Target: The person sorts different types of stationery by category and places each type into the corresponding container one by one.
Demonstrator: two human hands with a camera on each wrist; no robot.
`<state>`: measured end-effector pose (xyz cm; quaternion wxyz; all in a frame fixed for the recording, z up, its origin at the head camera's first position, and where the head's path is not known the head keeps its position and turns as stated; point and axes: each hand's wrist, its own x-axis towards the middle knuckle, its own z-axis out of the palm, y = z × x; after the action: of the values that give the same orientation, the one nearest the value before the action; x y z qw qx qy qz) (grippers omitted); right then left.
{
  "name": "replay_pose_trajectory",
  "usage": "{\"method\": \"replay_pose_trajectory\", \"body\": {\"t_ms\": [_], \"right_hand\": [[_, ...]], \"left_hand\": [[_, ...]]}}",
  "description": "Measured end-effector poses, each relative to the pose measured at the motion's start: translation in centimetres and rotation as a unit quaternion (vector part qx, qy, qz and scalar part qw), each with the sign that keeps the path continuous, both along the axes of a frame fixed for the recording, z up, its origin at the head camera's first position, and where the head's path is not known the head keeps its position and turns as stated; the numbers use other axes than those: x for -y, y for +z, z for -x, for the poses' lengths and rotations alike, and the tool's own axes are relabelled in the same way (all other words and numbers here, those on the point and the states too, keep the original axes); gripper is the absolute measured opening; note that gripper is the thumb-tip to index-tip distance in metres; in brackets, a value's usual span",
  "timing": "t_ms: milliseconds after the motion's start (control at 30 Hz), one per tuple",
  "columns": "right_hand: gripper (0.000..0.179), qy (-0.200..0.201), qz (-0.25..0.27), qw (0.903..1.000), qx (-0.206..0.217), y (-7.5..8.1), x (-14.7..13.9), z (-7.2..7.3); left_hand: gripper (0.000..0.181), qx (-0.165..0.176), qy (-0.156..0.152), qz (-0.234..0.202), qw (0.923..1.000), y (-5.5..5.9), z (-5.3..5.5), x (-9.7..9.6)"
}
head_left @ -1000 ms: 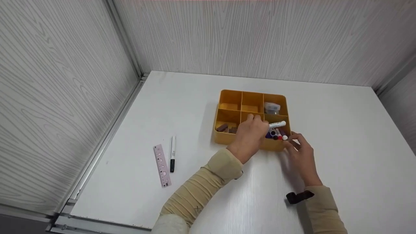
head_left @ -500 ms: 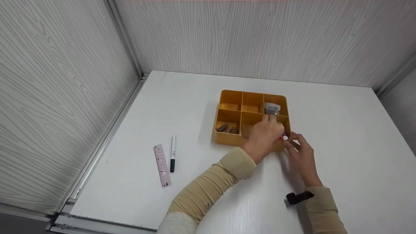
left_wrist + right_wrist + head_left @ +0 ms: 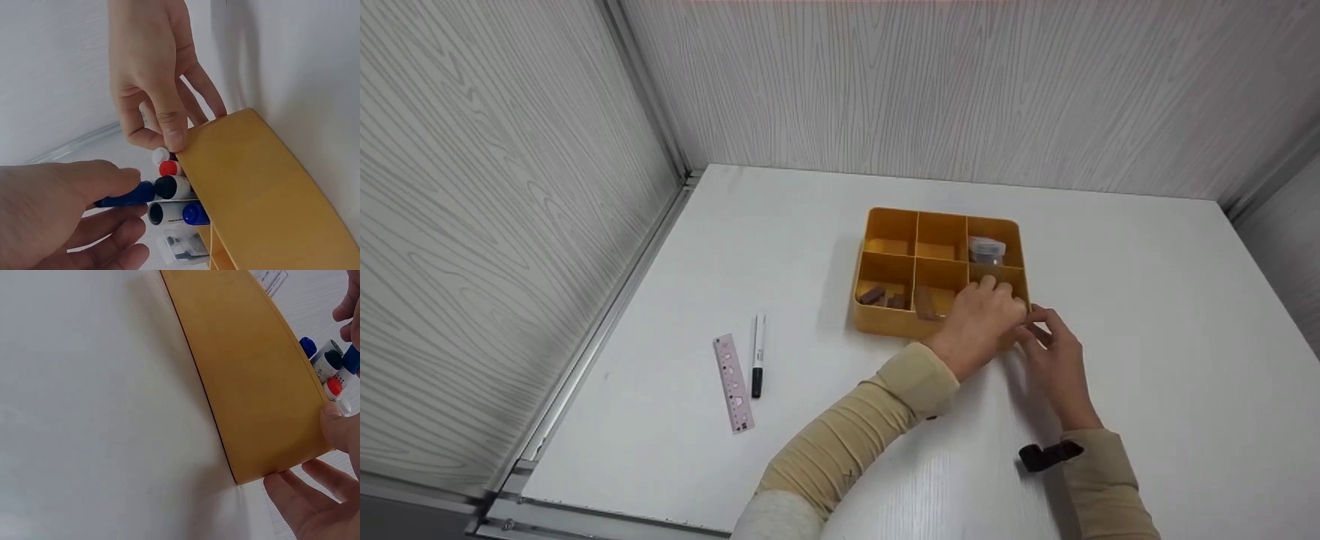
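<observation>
In the head view a yellow compartment box (image 3: 900, 322) stands on the white table. My left hand (image 3: 982, 319) reaches over its front right compartment. The left wrist view shows this hand pinching a blue-capped marker (image 3: 132, 194) between thumb and fingers. Beside it several markers stick up from the compartment, among them a red-capped marker (image 3: 169, 167) and a blue-capped one (image 3: 195, 214). My right hand (image 3: 332, 495) holds the box's near right corner, thumb at the rim and fingers against the outer wall. From the head view, my left hand hides most of the markers.
A pink ruler (image 3: 733, 382) and a black-capped white marker (image 3: 758, 356) lie left of the box. Small brown blocks (image 3: 877, 296) sit in the front left compartment, and a clear small case (image 3: 987, 250) in the back right one. Patterned panels (image 3: 885, 90) close off the table's sides.
My left hand has shifted right, from over the front middle compartment to the front right one. The white marker beside it is hidden from the head view now. My right hand stays at the corner.
</observation>
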<state>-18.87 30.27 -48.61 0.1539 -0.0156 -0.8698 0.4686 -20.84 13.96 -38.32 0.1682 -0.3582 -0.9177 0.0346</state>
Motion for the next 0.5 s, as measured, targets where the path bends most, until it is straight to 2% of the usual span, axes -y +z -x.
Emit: {"method": "replay_pose_trajectory", "body": {"t_ms": [100,267,500], "right_hand": [[0.020,0.007,0.002,1.0000,-0.003,0.0,0.0,0.0],[0.020,0.011,-0.001,0.9999,-0.005,0.0,-0.1,0.0],[0.023,0.006,-0.008,0.9999,-0.005,-0.2,-0.2,0.1]], "left_hand": [[0.016,-0.010,-0.006,-0.001,0.9999,-0.3,0.0,0.1],[0.020,0.009,-0.015,-0.006,0.9998,-0.6,0.4,0.2],[0.017,0.018,0.009,0.007,0.9998,-1.2,1.0,0.1]]}}
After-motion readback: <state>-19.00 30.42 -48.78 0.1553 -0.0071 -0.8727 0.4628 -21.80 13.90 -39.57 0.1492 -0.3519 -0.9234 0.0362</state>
